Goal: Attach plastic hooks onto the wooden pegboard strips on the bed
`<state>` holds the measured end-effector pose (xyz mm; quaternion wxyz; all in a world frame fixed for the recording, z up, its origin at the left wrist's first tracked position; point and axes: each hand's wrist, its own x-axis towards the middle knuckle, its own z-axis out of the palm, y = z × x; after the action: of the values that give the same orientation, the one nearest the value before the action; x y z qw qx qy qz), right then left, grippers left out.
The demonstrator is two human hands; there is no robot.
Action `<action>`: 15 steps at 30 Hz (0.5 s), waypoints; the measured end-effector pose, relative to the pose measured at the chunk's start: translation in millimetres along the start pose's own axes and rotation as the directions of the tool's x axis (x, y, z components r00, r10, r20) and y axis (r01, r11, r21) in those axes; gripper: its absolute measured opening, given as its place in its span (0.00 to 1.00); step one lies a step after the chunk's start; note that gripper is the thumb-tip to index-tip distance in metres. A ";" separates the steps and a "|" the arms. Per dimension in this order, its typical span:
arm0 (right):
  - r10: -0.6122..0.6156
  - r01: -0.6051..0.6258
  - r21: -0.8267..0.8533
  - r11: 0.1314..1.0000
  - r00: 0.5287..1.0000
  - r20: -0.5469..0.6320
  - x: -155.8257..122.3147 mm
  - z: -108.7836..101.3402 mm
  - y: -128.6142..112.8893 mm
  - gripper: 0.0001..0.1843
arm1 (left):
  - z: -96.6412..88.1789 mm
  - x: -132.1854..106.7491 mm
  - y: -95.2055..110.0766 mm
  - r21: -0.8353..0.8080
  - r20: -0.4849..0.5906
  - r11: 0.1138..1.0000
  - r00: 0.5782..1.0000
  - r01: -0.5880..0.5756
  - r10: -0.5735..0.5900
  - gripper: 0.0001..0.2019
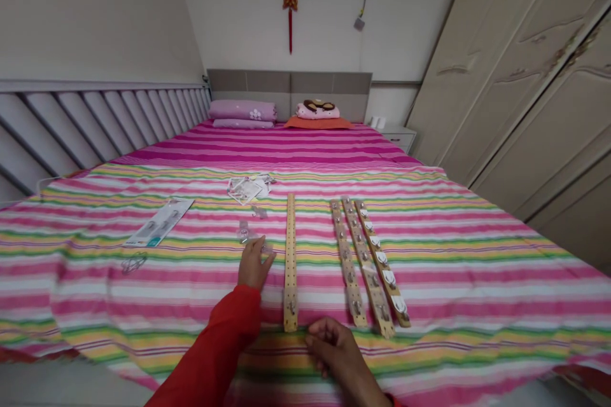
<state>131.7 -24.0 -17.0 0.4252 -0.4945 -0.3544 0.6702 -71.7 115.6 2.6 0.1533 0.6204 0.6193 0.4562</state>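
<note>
My left hand [253,263] reaches over the bed with thumb and fingers apart, at a small clear packet [267,248]; whether it touches the packet I cannot tell. Just beyond the fingertips lies another clear packet [244,233] with a shiny metal piece. A narrow perforated wooden strip [291,248] lies lengthwise between my hands, one small metal fitting [292,307] at its near end. Right of that end, my right hand [334,351] is curled, thumb against fingers; anything inside is hidden.
To the right lie two strips with metal fittings [347,261] [367,261] and one with white round pieces [382,259]. White cards [248,189], a blister card [162,221] and thin wire-like pieces [134,262] lie on the striped bedsheet [200,305].
</note>
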 end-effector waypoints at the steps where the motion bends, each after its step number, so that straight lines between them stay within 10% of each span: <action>1: -0.008 0.008 -0.004 1.000 1.000 0.000 -1.4 0.0 -5.8 0.28 | -1.6 0.3 1.7 -0.039 -0.010 0.999 0.999 0.035 -0.035 0.21; 7: -0.118 0.118 -0.019 0.993 0.993 0.000 1.2 7.7 -35.7 0.25 | -38.2 -5.4 21.7 -0.515 0.205 0.703 0.867 0.490 -0.454 0.27; 11: -0.207 0.208 -0.020 0.978 0.978 0.015 8.6 16.0 -53.1 0.22 | -69.5 -17.5 33.2 -0.630 0.563 0.352 0.720 0.692 -0.407 0.20; 15: -0.229 0.230 -0.003 0.973 0.971 0.068 12.7 28.3 -65.8 0.20 | -78.8 -33.7 44.4 -0.650 0.653 0.228 0.686 0.725 -0.322 0.18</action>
<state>117.0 11.6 44.7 0.4849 -0.4296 -0.4271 0.6309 -97.2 47.2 65.8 0.7152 0.2669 0.4182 0.4923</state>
